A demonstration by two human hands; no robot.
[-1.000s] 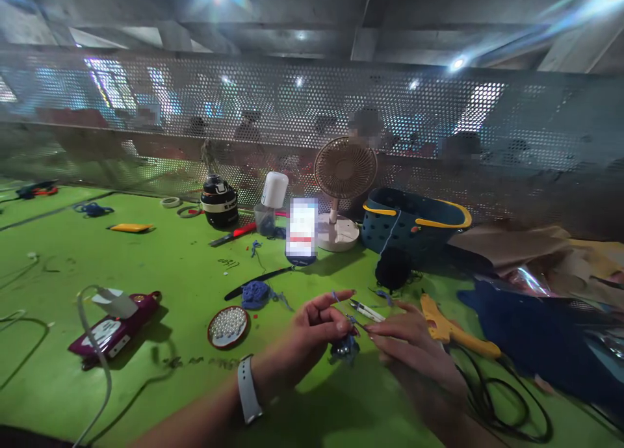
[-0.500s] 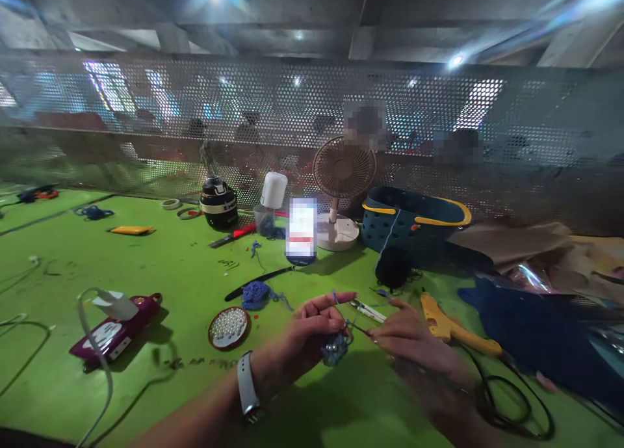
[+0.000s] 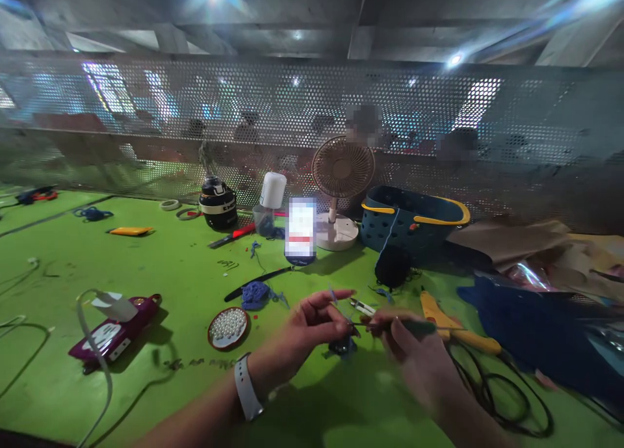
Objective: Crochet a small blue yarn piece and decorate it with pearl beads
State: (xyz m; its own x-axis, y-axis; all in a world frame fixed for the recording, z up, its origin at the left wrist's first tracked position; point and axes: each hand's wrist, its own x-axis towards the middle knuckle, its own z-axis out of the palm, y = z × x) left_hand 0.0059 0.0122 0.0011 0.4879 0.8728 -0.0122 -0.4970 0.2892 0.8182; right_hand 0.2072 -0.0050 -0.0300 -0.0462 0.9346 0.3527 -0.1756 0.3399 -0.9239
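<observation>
My left hand (image 3: 312, 328), with a white watch on its wrist, pinches a small blue crocheted piece (image 3: 342, 347) that hangs below the fingertips. A strand of yarn (image 3: 332, 294) loops over its raised index finger. Held in my right hand (image 3: 414, 354) is a crochet hook (image 3: 423, 329), its dark handle pointing right and its thin shaft reaching the left fingertips. Blur hides where the hook tip meets the yarn. To the left lie a dish of pearl beads (image 3: 228, 327) and a clump of blue yarn (image 3: 256, 294).
A yellow glue gun (image 3: 468, 336) with a black cord lies right of my hands. Behind stand a phone (image 3: 300, 228), a fan (image 3: 344, 168) and a blue basket (image 3: 414, 217), with a dark yarn ball (image 3: 392, 267) before it. A maroon power strip (image 3: 114, 331) sits left.
My right hand has turned, so the hook's handle now shows, lying nearly level. The crocheted piece has tilted and looks darker; my left fingers have closed in over it.
</observation>
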